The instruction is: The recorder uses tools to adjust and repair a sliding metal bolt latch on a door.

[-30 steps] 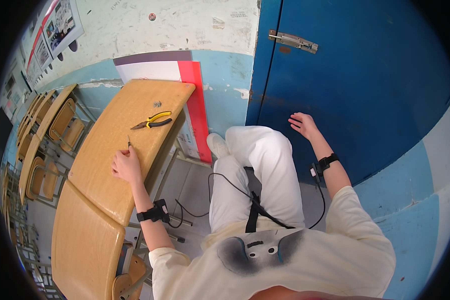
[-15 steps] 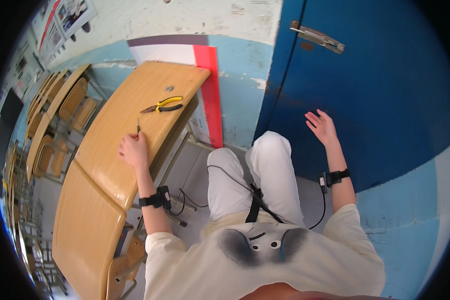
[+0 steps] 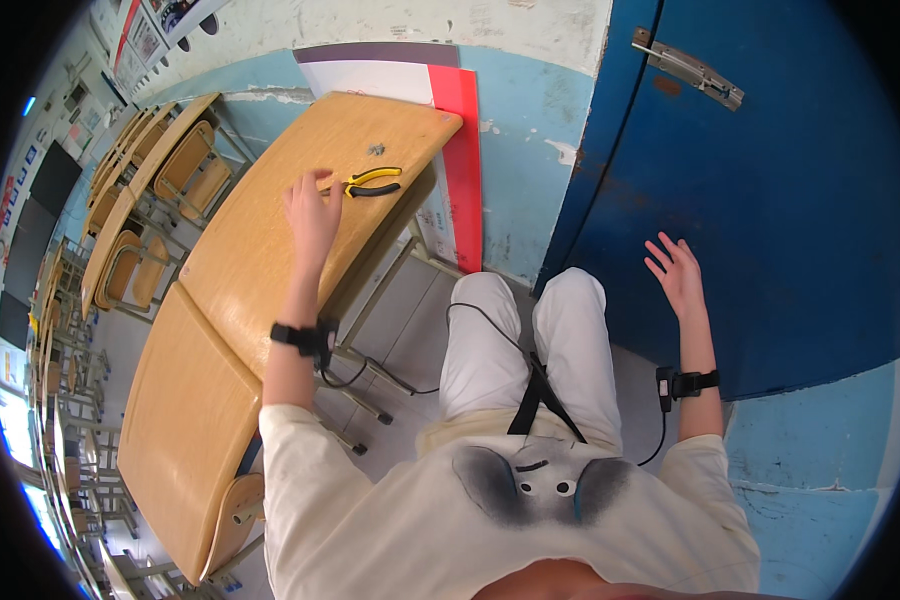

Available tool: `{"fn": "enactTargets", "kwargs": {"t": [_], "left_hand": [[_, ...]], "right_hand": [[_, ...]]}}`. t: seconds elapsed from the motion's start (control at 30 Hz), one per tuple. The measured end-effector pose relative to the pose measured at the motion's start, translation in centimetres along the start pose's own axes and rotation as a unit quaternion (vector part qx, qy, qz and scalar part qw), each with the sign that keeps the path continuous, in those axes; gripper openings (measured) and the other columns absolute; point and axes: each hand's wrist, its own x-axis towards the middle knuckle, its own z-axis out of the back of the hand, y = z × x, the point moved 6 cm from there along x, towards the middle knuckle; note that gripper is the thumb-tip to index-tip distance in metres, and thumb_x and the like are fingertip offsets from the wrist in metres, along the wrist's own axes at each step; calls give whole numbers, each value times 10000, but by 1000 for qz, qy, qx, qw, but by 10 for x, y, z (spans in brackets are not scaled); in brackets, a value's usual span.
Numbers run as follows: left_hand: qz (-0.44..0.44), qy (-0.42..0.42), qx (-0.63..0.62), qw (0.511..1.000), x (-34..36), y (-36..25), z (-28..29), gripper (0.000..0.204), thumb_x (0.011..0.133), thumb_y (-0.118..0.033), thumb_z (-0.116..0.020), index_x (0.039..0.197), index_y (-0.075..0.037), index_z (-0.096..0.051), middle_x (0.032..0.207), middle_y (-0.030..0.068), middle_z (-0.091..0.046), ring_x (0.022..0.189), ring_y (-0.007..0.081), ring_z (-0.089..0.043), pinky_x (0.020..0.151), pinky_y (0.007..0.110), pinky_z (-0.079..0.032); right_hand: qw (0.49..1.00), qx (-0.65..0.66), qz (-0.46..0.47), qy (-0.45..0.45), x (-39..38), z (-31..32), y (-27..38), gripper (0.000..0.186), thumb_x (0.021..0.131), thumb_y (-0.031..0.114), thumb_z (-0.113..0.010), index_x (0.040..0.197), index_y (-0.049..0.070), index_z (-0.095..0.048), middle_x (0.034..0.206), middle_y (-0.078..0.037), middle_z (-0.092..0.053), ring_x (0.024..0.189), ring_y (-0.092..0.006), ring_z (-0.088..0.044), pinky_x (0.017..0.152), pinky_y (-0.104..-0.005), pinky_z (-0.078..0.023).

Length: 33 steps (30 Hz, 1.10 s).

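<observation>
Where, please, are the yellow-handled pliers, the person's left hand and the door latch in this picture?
yellow-handled pliers (image 3: 373, 182), head view, on the handles lying on the wooden desk.
left hand (image 3: 312, 212), head view, on the back of the hand beside the pliers.
door latch (image 3: 688, 68), head view, on the metal bar on the blue door.

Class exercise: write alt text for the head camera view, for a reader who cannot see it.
Seen from above, a person's left hand reaches across a light wooden desk toward yellow-handled pliers, its fingers open beside them. The open right hand is raised near a blue metal door.
</observation>
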Motion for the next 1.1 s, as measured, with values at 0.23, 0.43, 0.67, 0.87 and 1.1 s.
{"fn": "enactTargets", "kwargs": {"t": [0.23, 0.43, 0.67, 0.87, 1.1], "left_hand": [[-60, 191, -34, 979, 87, 4, -84, 162, 819, -148, -630, 935, -37, -658, 922, 135, -669, 899, 280, -627, 785, 375, -496], [-41, 285, 49, 956, 96, 33, -125, 203, 780, -105, -639, 973, -45, -655, 906, 129, -673, 870, 266, -635, 757, 374, -507], [-11, 333, -61, 941, 89, 24, -137, 207, 775, -46, -617, 972, -78, -668, 959, 128, -654, 880, 283, -627, 775, 380, -506], [-73, 279, -40, 957, 91, 42, -146, 106, 760, -58, -644, 862, -34, -661, 880, 147, -647, 815, 280, -624, 727, 374, -509], [-34, 184, -76, 979, 113, 32, -135, 126, 771, -91, -689, 869, -18, -658, 818, 146, -648, 768, 268, -634, 696, 356, -509]], "right_hand": [[999, -11, -38, 3, -28, 23, -31, 716, 950, 130, -477, 1489, 85, -8, 1403, -213, -375, 1212, -356, -490, 985, -465, -420], [996, 11, -89, -21, -64, 72, -65, 580, 946, 147, -473, 1456, 57, -213, 1366, -181, -442, 1188, -324, -512, 965, -436, -426], [990, 28, -123, -65, -75, 108, -83, 482, 935, 155, -484, 1390, 54, -362, 1328, -153, -491, 1149, -285, -535, 937, -417, -438], [991, 41, -113, -61, -68, 103, -93, 456, 932, 157, -491, 1368, 62, -399, 1307, -148, -508, 1118, -270, -547, 936, -409, -436], [990, 32, -118, -63, -61, 96, -95, 396, 932, 150, -484, 1317, 62, -447, 1210, -153, -575, 1078, -263, -573, 898, -380, -449]]}}
